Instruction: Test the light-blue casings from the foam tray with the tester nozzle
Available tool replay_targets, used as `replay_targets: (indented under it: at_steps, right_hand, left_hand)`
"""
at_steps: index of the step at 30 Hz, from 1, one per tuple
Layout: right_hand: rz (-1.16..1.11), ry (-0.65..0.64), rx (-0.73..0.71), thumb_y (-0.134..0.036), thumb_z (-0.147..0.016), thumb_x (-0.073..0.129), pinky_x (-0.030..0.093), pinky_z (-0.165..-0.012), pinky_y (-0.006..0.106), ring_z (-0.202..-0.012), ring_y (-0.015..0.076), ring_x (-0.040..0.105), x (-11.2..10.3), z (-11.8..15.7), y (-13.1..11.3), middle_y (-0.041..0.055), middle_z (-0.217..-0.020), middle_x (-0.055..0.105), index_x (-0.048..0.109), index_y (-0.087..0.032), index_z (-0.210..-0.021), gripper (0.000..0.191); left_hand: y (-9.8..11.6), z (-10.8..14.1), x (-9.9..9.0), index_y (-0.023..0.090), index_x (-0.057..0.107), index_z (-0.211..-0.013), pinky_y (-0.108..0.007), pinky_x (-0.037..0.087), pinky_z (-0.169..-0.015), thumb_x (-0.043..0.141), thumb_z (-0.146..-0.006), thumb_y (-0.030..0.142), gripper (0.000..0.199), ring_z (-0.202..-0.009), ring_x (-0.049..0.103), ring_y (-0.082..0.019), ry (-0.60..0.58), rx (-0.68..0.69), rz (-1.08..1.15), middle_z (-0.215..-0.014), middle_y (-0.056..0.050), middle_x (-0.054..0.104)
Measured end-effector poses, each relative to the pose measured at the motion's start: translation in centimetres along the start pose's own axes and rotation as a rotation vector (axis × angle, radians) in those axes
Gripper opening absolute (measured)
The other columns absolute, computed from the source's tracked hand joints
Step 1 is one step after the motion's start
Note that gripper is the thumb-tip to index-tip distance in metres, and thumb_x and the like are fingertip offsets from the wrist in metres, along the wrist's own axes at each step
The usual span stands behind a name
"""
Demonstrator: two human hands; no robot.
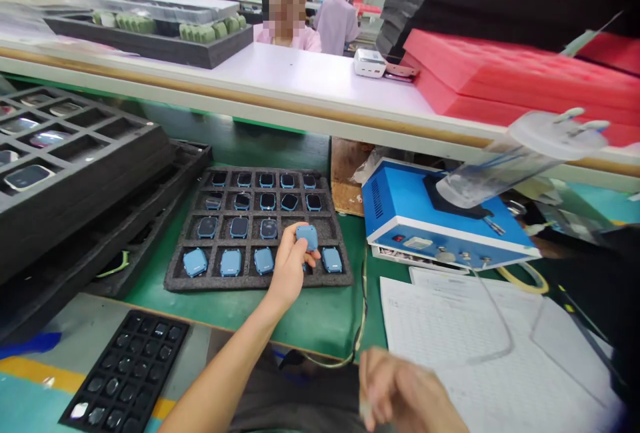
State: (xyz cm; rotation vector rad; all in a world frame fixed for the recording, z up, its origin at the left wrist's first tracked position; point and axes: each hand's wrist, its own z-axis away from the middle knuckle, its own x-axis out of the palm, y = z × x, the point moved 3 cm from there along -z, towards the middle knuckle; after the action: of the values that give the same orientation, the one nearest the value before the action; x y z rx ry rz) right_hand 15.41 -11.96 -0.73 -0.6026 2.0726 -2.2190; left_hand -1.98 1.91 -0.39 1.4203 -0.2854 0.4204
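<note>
My left hand is closed on a blue watch case, pinched between thumb and fingers over the right part of a dark foam tray. In the tray's front row lie more blue cases, back side up, such as the watch case left of my hand and the one to its right. The rows behind hold watches with dark screens facing up. My right hand, smeared by motion, is at the bottom edge near the paper sheets. Its fingers are curled together; anything at their tips is too blurred to name.
Stacked foam trays rise at the left. A black tray of round dark parts lies lower left. A blue instrument box carries a clear cylinder. Printed sheets lie at right. A shelf crosses behind; a person sits beyond.
</note>
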Motion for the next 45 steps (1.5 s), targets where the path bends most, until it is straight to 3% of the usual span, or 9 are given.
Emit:
replay_targets:
  at_steps: [3,6,9,14,21,40,45]
  right_hand:
    - [0.216,0.202,-0.210,-0.043,-0.101,0.059,0.054,-0.064,0.031,-0.065,0.0175,0.065,-0.5,-6.6,-3.0,0.0041,-0.072,0.069,0.076,-0.023,-0.102,0.027]
    - [0.384,0.343,-0.419,-0.035,-0.096,0.069,0.057,-0.068,0.030,-0.073,0.0167,0.067,-1.4,-11.7,-4.0,0.0035,-0.086,0.071,0.076,-0.025,-0.101,0.014]
    - [0.458,0.390,-0.623,-0.027,-0.097,0.066,0.058,-0.071,0.030,-0.083,0.0176,0.069,-1.9,-13.8,-3.4,0.0048,-0.093,0.072,0.077,-0.025,-0.096,0.012]
    - [0.484,0.378,-0.688,-0.014,-0.098,0.062,0.061,-0.087,0.036,-0.101,0.0205,0.073,-2.2,-13.8,-2.3,0.0067,-0.107,0.077,0.076,-0.026,-0.105,0.020]
    - [0.413,0.315,-0.666,-0.008,-0.096,0.062,0.059,-0.096,0.039,-0.107,0.0206,0.073,-2.7,-14.0,-2.5,0.0047,-0.110,0.077,0.075,-0.027,-0.110,0.026]
    - [0.423,0.331,-0.677,-0.008,-0.095,0.063,0.060,-0.093,0.041,-0.102,0.0221,0.074,-2.5,-14.2,-2.6,0.0051,-0.104,0.078,0.076,-0.026,-0.108,0.026]
    - [0.433,0.335,-0.665,-0.009,-0.096,0.062,0.060,-0.093,0.042,-0.103,0.0226,0.074,-2.4,-14.1,-2.6,0.0054,-0.105,0.078,0.076,-0.027,-0.108,0.026]
  left_hand:
    - [0.0,0.1,0.0,0.018,0.061,-0.116,-0.029,0.058,-0.068,0.072,-0.082,0.038,0.041,-0.080,0.072,-0.018,-0.001,0.036,-0.006,-0.102,-0.006,0.070]
    - [0.0,0.1,-0.1,0.017,0.067,-0.117,-0.033,0.061,-0.085,0.076,-0.080,0.033,0.041,-0.101,0.074,-0.023,0.031,0.064,-0.052,-0.114,-0.010,0.075]
    - [0.0,0.1,0.1,0.016,0.073,-0.112,-0.035,0.058,-0.097,0.079,-0.079,0.027,0.036,-0.108,0.074,-0.023,0.035,0.079,-0.111,-0.114,-0.011,0.079]
    - [0.0,0.1,0.6,0.018,0.078,-0.110,-0.034,0.060,-0.098,0.082,-0.078,0.025,0.034,-0.107,0.076,-0.024,0.017,0.057,-0.162,-0.115,-0.010,0.079]
    - [0.0,0.1,0.8,0.019,0.080,-0.109,-0.031,0.063,-0.094,0.084,-0.076,0.022,0.033,-0.104,0.077,-0.024,0.057,0.097,-0.235,-0.113,-0.009,0.079]
    - [-0.1,0.1,0.8,0.019,0.081,-0.108,-0.031,0.063,-0.094,0.084,-0.076,0.022,0.032,-0.104,0.077,-0.024,0.058,0.099,-0.253,-0.113,-0.008,0.079]
    - [0.0,0.2,0.9,0.018,0.080,-0.109,-0.038,0.062,-0.097,0.084,-0.076,0.026,0.034,-0.106,0.076,-0.028,0.059,0.077,-0.270,-0.116,-0.011,0.079]
